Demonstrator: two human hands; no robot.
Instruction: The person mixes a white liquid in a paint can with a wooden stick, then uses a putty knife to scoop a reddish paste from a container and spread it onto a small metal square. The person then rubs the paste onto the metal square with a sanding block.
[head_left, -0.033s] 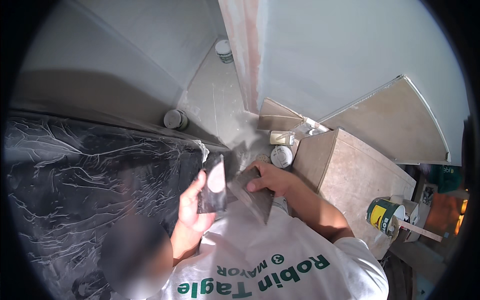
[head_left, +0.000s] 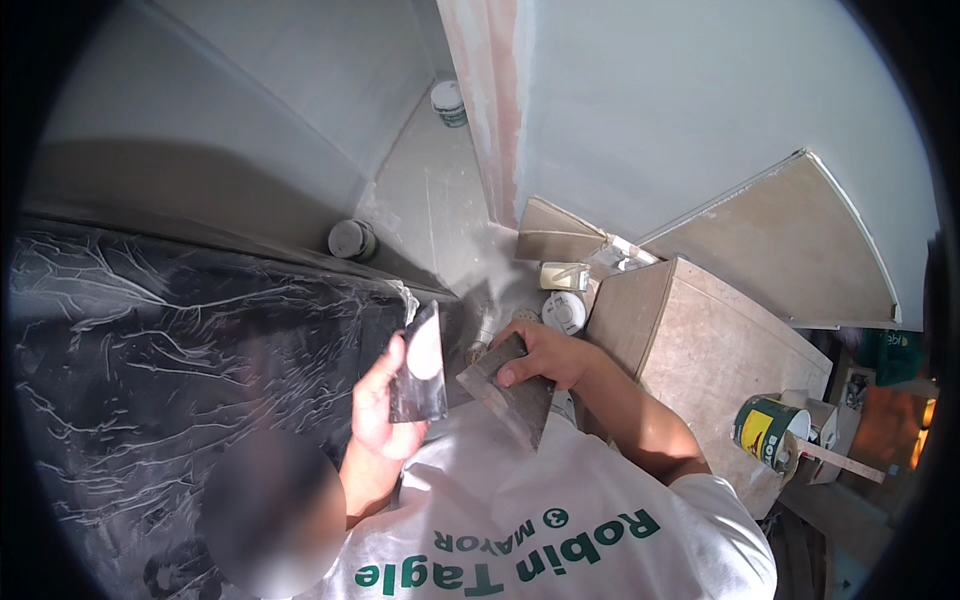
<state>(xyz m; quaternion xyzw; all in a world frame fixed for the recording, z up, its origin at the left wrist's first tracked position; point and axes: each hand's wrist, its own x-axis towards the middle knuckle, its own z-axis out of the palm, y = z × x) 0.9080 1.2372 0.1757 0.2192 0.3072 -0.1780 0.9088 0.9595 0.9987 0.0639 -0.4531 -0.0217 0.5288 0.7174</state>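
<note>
My left hand (head_left: pixel 385 405) grips a dark, flat, rectangular putty blade (head_left: pixel 418 395) by its left edge. A bright white patch covers the upper part of its face; whether this is filler or glare, I cannot tell. To the right, my right hand (head_left: pixel 540 355) is closed round a wider grey-brown spreader blade (head_left: pixel 510 400), its thumb on the flat face. That blade slants down toward my shirt. A narrow gap separates the two blades, both held in front of my chest.
Wrinkled black plastic sheeting (head_left: pixel 200 370) covers the surface at left. Pails (head_left: pixel 351 240) stand along the wall, another pail (head_left: pixel 449 104) farther off. A lidded tub (head_left: pixel 564 312) sits by a brown board box (head_left: pixel 700 360). On the box's right is an open paint can (head_left: pixel 768 430); a board (head_left: pixel 790 240) leans behind.
My left hand and its blade have shifted slightly left and up. The spreader in my right hand has turned a little, and the gap between the blades is wider.
</note>
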